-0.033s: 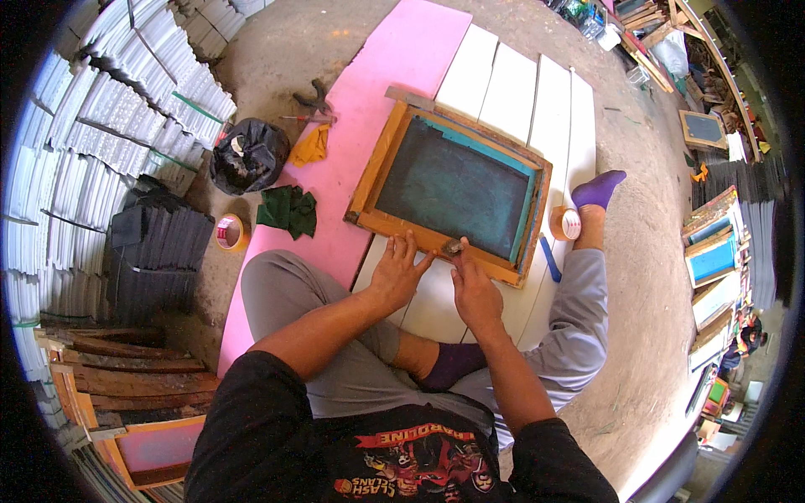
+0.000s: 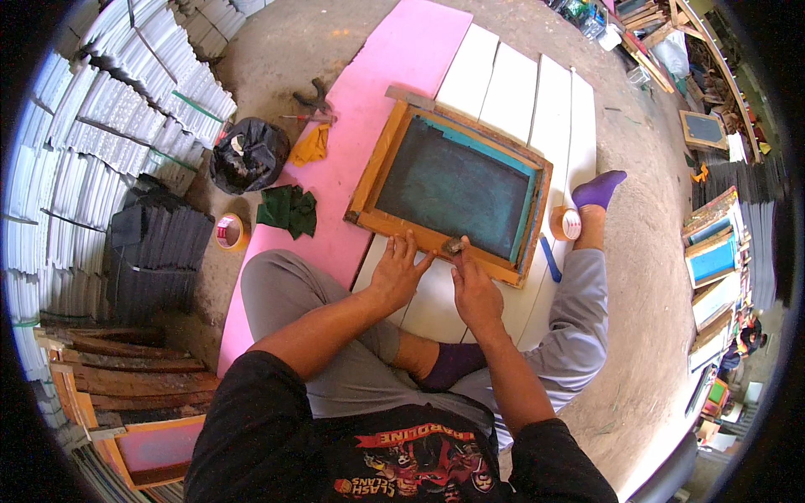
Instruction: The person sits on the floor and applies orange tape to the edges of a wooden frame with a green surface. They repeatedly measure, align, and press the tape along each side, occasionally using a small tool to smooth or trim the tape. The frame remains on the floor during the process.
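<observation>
hands meet at the near edge of a wooden-framed printing screen with dark green mesh (image 2: 453, 189), which lies flat on white boards (image 2: 511, 92) and overlaps a long pink foam sheet (image 2: 381, 84) on the concrete floor. left hand (image 2: 396, 275) is open, fingers spread, its fingertips pressing on the lower rail of the frame. right hand (image 2: 474, 289) is closed around a small dark metal tool (image 2: 454, 245), whose tip sits on the same rail, just beside the left fingertips.

the person sits cross-legged on the floor in grey trousers, with a purple sock (image 2: 599, 189) at the right end of the frame. a roll of orange tape (image 2: 567, 223) stands touching that foot's side of the frame, and a blue strip (image 2: 549, 258) lies near it on the boards.

left of the pink sheet lie a crumpled dark green cloth (image 2: 289, 210), a yellow cloth (image 2: 311, 144), a roll of red-and-white tape (image 2: 230, 232) and a black plastic bag (image 2: 249, 153). stacks of white and black panels (image 2: 109, 142) fill the far left.
</observation>
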`<state>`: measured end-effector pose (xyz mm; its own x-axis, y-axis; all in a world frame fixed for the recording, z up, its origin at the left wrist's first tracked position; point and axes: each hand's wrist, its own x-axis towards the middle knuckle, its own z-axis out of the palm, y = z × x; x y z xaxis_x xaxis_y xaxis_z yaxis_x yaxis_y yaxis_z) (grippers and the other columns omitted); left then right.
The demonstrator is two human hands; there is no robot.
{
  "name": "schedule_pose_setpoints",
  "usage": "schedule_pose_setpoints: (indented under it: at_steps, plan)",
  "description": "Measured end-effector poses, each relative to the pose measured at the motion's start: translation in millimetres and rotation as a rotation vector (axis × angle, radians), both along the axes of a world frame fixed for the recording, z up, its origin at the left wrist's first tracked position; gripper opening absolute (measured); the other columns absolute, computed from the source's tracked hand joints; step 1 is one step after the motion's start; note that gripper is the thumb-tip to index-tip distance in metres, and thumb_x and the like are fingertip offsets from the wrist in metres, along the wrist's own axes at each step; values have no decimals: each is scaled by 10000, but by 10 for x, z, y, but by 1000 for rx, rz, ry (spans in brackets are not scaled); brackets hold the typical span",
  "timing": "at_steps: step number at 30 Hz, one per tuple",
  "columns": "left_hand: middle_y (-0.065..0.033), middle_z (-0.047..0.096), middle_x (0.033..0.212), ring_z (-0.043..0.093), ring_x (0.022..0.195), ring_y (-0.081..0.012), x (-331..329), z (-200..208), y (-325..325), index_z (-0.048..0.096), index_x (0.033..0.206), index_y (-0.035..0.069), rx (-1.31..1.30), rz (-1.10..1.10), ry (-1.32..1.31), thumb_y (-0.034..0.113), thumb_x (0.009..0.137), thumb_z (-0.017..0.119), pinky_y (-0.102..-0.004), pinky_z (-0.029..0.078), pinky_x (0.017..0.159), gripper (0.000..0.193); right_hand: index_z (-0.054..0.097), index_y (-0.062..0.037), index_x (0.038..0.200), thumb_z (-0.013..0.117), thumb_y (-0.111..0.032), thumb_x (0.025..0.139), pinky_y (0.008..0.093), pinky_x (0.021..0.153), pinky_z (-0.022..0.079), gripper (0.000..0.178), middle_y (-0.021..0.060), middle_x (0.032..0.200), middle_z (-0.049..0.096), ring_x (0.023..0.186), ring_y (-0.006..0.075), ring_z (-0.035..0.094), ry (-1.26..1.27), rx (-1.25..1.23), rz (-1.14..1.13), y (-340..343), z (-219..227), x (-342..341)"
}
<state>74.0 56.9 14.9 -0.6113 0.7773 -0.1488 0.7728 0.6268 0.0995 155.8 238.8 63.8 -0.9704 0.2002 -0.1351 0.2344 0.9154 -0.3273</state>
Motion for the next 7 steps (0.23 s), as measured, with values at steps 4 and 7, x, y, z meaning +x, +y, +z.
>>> schedule_pose_setpoints:
  at_steps: [4, 7]
  plan:
    - [-386, 262, 1553, 348, 1393, -543, -24, 28, 24, 336, 1585, 207, -28, -2, -20, 378, 815, 764, -590, 275, 1177, 897, 242, -225, 1603, 539, -336, 1017, 549, 738, 572, 666, 210, 1212, 642, 988, 426, 673, -89, -34, -19, 36, -70, -47]
    - [-377, 240, 1571, 331, 1406, -537, -4, -34, 25, 324, 1592, 212, -68, -5, -8, 419, 805, 774, -592, 259, 1185, 930, 228, -226, 1607, 529, -358, 1024, 563, 773, 574, 670, 234, 1310, 604, 1048, 432, 664, -116, -66, -13, 60, -67, -53]
